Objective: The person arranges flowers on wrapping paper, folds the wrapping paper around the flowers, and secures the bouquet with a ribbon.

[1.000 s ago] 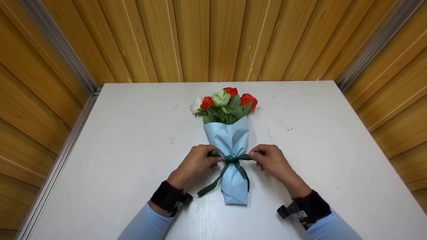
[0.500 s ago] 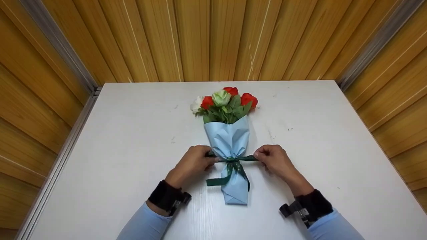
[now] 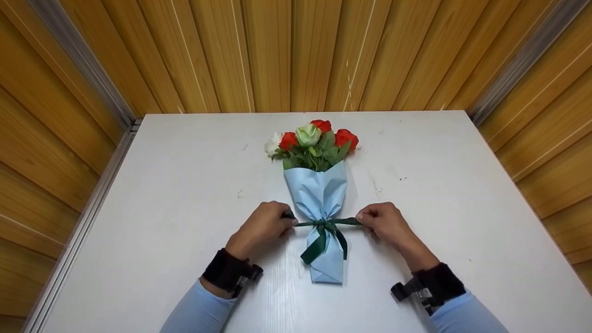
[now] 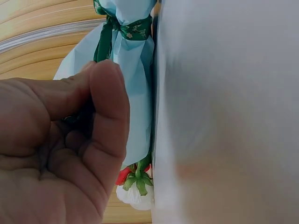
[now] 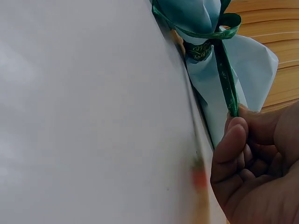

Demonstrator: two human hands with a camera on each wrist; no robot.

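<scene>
A bouquet of red, white and pale green roses lies wrapped in light blue paper. Round its narrow waist a dark green ribbon is knotted, with two tails hanging over the lower paper. My left hand pinches the ribbon on the left side between thumb and forefinger. On the other side, my right hand pinches the ribbon's right part, drawn out straight from the knot. Gold-coloured printing shows on the ribbon in the right wrist view. The other fingers of both hands are curled in.
The bouquet lies on a white table with a few small dark marks. Wood-patterned panels stand behind and at both sides, with grey metal strips at the corners. Each wrist wears a black strap with a small camera.
Both hands have moved apart, left and right, pulling the ribbon longer and straighter at the knot. The loose left tail has swung in and shortened toward the bouquet's base.
</scene>
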